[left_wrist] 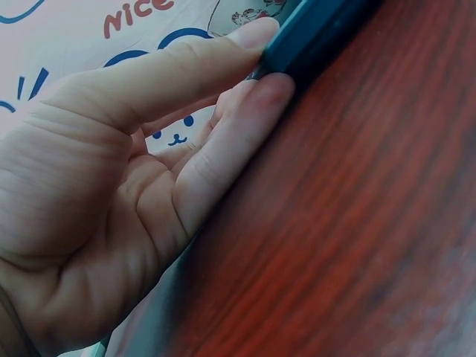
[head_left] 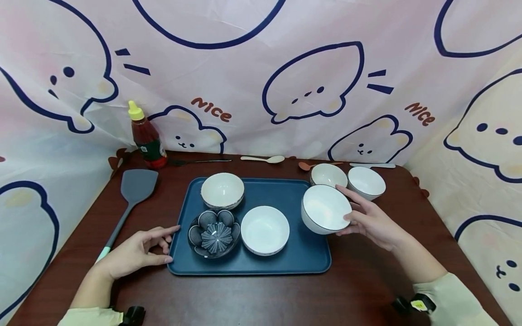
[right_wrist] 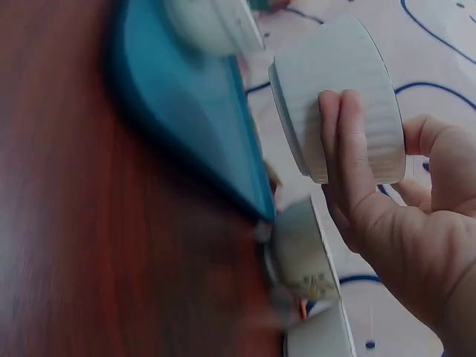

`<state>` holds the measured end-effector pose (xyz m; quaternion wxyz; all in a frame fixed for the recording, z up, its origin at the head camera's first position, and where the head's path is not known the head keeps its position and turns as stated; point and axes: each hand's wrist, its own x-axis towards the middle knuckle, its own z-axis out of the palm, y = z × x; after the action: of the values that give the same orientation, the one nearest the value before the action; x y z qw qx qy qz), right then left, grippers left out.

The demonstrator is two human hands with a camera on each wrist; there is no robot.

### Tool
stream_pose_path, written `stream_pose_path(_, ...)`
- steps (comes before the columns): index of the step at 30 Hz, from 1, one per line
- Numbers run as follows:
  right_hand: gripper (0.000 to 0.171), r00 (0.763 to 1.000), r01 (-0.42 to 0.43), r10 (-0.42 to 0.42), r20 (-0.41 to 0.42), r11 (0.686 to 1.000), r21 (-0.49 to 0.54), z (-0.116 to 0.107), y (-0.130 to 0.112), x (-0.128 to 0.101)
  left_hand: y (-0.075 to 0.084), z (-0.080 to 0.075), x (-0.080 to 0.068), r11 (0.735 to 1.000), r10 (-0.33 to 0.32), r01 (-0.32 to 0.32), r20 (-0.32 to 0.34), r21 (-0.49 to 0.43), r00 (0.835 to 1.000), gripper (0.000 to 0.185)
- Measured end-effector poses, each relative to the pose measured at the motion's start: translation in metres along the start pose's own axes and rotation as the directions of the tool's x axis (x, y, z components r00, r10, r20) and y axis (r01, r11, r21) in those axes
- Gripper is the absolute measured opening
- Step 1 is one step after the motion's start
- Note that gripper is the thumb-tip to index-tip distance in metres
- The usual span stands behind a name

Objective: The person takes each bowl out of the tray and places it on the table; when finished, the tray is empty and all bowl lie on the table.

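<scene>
My right hand (head_left: 373, 222) holds a white bowl (head_left: 325, 208) tilted, mouth facing left, lifted over the right edge of the blue tray (head_left: 285, 194); fingers wrap the bowl's outer wall, thumb on the near side; in the right wrist view the fingers (right_wrist: 349, 149) lie flat on the ribbed side of the bowl (right_wrist: 338, 97), bowl base and thumb tip hard to make out. My left hand (head_left: 136, 251) rests on the bench (head_left: 244, 299) at the tray's left edge, fingers loosely extended, holding nothing; the left wrist view shows fingertips (left_wrist: 260, 37) touching the tray rim (left_wrist: 312, 37), the rest of the tray cut off there.

Count of bowls, six in all: one in my hand; three on the tray, namely a plain white bowl (head_left: 265, 229), a cream bowl (head_left: 222, 190) that may be a stack, cannot tell, and a dark flower-shaped dish (head_left: 214, 233); two more white bowls (head_left: 328, 175) (head_left: 366, 182) on the bench behind the right hand, the nearer one partly hidden by the held bowl.

Two spoons at the back: a pale spoon (head_left: 263, 159) and a brown spoon (head_left: 310, 165), partly hidden; a thin utensil (head_left: 373, 165) beside it, type unclear; one grey spatula (head_left: 128, 199) on the left; one sauce bottle (head_left: 146, 137) with yellow cap; label unreadable.
</scene>
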<state>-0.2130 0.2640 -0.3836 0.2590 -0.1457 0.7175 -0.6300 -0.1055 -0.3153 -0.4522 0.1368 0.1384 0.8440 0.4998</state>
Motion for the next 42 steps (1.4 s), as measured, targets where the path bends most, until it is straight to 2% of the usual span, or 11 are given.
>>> stream_pose_path(8,0.073,1.0,0.012,-0.012,0.01,1.0,-0.025,-0.025,0.017,-0.014,0.0,-0.001,-0.001,1.0,-0.008,0.008,0.005,-0.014,1.0,0.072)
stream_pose_path(13,0.072,0.998,0.051,-0.051,0.029,0.998,-0.021,-0.04,0.028,-0.014,0.0,-0.003,-0.001,1.0,-0.007,0.008,0.016,-0.019,1.0,0.072)
stream_pose_path(17,0.073,0.997,0.058,-0.058,0.056,0.998,0.005,-0.049,0.035,-0.012,0.001,-0.004,0.0,1.0,0.004,-0.004,0.022,-0.023,1.0,0.071)
stream_pose_path(22,0.072,0.996,0.059,-0.058,0.069,0.998,-0.011,-0.058,0.039,-0.01,0.003,-0.003,0.002,0.999,0.009,-0.009,0.021,-0.033,1.0,0.071)
stream_pose_path(30,0.071,0.993,0.062,-0.065,0.104,0.998,0.026,-0.069,0.05,-0.005,0.003,-0.002,0.002,0.998,-0.014,0.016,0.031,-0.056,0.999,0.073)
stream_pose_path(42,0.069,0.99,0.075,-0.083,0.111,0.994,0.074,-0.07,0.057,-0.004,0.0,0.0,-0.001,0.997,0.003,-0.001,0.026,-0.072,1.0,0.072)
